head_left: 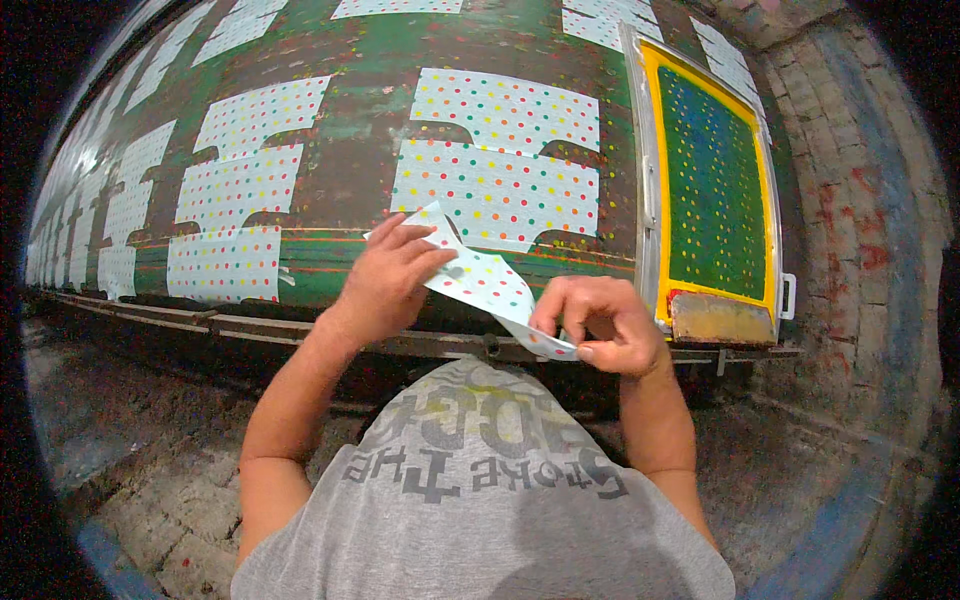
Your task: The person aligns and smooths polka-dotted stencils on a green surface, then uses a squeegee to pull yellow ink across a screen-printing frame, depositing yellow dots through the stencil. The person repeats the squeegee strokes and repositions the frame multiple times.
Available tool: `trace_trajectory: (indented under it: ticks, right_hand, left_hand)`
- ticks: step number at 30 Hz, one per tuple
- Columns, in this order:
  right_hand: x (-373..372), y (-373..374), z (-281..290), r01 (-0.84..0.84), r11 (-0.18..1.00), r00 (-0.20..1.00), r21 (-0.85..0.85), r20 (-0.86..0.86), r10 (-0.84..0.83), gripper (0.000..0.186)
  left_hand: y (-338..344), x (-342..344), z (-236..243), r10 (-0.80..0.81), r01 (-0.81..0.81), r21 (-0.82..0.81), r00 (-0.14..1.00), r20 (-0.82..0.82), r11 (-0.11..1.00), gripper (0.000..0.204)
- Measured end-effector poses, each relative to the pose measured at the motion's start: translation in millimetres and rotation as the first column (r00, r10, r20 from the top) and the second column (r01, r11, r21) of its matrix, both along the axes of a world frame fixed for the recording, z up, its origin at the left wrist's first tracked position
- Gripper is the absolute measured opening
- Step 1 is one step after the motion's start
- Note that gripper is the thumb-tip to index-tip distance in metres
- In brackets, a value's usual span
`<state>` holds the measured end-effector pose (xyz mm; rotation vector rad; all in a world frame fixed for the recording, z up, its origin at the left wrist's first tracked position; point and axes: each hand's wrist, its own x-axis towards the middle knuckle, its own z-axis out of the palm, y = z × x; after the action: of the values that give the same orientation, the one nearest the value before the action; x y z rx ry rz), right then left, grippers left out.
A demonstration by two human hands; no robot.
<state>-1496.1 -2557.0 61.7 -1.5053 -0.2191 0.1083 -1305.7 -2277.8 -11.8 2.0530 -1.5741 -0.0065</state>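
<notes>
A white fabric piece with coloured dots [484,280] is twisted and partly lifted between my two hands, at the near edge of the long table. My left hand [392,275] grips its left end, fingers bent over the top. At the lower right corner, my right hand [605,322] pinches the cloth between thumb and fingers. Just beyond lies another dotted cut piece [495,190], flat on the green and brown table top [350,180]. To the right of my right hand rests a printing screen [712,180] with a silver frame, yellow border and green dotted mesh.
Several more dotted pieces [240,190] lie flat in rows toward the left and far side. A metal rail [280,328] runs along the table's near edge. A brick-paved floor strip [840,220] is on the right. A dirty-looking squeegee-like strip [722,318] sits at the screen's near end.
</notes>
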Motion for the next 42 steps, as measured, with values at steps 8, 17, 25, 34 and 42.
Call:
trace_trajectory:
  ticks: [8, 17, 25, 34, 42]
  right_hand:
    - [-44.5, -49.1, -24.8, 0.392, 0.908, 0.92, 0.151, -0.09, -0.382, 0.026]
    - [-31.5, -70.3, -102.7, 0.653, 0.688, 0.542, -0.316, -0.439, -0.716, 0.013]
    - [-64.1, -31.9, -78.2, 0.629, 0.305, 0.602, -0.715, 0.2, -0.773, 0.017]
    - [-105.9, -62.3, -44.5, 0.703, 0.276, 0.694, -0.655, 0.547, -0.468, 0.019]
    - [-201.7, -186.5, -33.3, 0.767, 0.275, 0.638, -0.579, 0.649, -0.414, 0.021]
  left_hand:
    - [62.3, 17.6, 8.4, 0.227, -0.326, 0.072, 0.466, -0.855, 0.942, 0.047]
    - [19.0, 31.2, -42.4, 0.409, -0.39, 0.141, 0.786, -0.463, 0.91, 0.044]
    - [30.9, 44.7, -40.9, 0.503, -0.585, -0.066, 0.744, -0.439, 0.808, 0.047]
    - [-46.2, 3.8, 1.3, 0.387, -0.481, -0.209, 0.845, -0.369, 0.851, 0.044]
    - [-208.9, -88.3, 18.2, 0.21, -0.33, -0.292, 0.903, -0.376, 0.898, 0.046]
